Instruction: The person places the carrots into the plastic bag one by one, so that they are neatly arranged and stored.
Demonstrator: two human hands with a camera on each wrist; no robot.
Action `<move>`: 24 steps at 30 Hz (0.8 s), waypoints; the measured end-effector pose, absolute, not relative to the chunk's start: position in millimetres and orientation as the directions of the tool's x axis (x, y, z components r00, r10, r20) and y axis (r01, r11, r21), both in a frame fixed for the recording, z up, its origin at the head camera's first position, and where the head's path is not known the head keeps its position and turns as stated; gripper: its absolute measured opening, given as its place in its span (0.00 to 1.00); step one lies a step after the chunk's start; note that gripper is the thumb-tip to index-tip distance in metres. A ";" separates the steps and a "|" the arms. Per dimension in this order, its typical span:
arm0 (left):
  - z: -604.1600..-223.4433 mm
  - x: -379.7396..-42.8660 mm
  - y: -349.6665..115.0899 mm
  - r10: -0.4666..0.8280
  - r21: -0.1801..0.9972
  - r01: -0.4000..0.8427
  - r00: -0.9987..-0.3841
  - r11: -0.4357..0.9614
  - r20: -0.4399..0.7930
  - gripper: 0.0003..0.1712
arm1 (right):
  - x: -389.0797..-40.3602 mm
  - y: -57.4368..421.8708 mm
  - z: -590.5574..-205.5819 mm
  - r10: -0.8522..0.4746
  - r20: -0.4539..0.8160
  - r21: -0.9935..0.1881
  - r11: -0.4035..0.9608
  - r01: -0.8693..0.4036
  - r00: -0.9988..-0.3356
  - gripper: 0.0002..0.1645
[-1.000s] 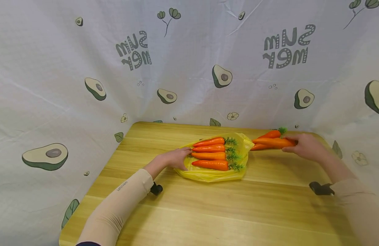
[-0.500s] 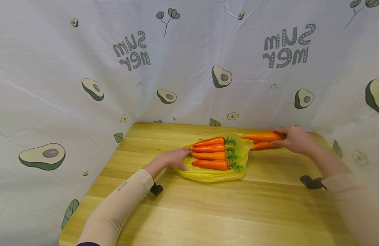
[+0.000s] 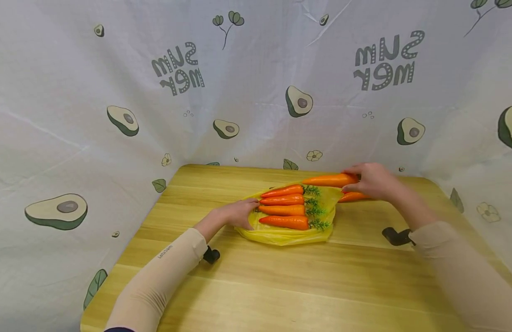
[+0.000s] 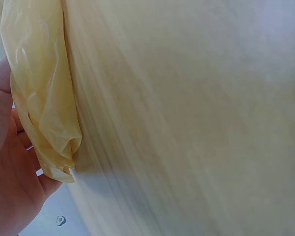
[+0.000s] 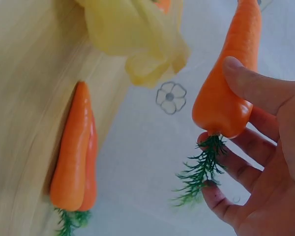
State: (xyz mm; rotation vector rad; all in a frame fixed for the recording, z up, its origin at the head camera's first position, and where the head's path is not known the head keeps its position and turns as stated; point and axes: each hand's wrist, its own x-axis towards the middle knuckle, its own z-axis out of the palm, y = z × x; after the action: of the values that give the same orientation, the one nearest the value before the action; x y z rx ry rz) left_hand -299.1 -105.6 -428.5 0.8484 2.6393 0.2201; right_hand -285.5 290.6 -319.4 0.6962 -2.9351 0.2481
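My right hand (image 3: 374, 182) pinches an orange carrot (image 3: 330, 180) near its thick end, thumb on one side and fingers on the other. In the right wrist view the held carrot (image 5: 226, 83) is raised off the table, its green leafy top hanging by the fingers. Several carrots (image 3: 282, 210) lie side by side on a yellow plastic bag (image 3: 281, 237), leafy ends to the right. The left hand (image 3: 241, 214) grips the bag's left edge; in the left wrist view, fingers pass behind the crumpled bag (image 4: 42, 98).
Two more carrots (image 5: 71, 157) lie together on the wooden table (image 3: 256, 286), right of the bag and partly hidden by my right hand in the head view. A white avocado-print sheet (image 3: 256, 83) hangs behind and beside the table.
My right hand has carried the carrot leftward and a little back, from over the loose carrots to above the bag's far right edge. The left hand and bag stay put.
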 end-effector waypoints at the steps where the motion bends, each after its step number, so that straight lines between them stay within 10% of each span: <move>1: -428.6 -299.0 -105.6 0.588 0.255 0.532 -0.755 0.808 -0.289 0.51 | -286.4 286.9 -319.3 -0.440 0.152 -0.132 0.878 -0.460 -0.885 0.30; 24: -429.5 -298.8 -103.8 0.576 0.248 0.522 -0.763 0.816 -0.292 0.51 | -304.7 222.6 -325.2 -0.475 0.114 -0.121 0.865 -0.487 -0.873 0.33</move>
State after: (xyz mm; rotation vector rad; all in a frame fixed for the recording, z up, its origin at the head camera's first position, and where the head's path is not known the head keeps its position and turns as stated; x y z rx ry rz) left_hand -298.8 -103.8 -429.5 0.8291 2.6452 0.2146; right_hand -304.7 222.6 -325.2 0.7633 -2.9561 0.2244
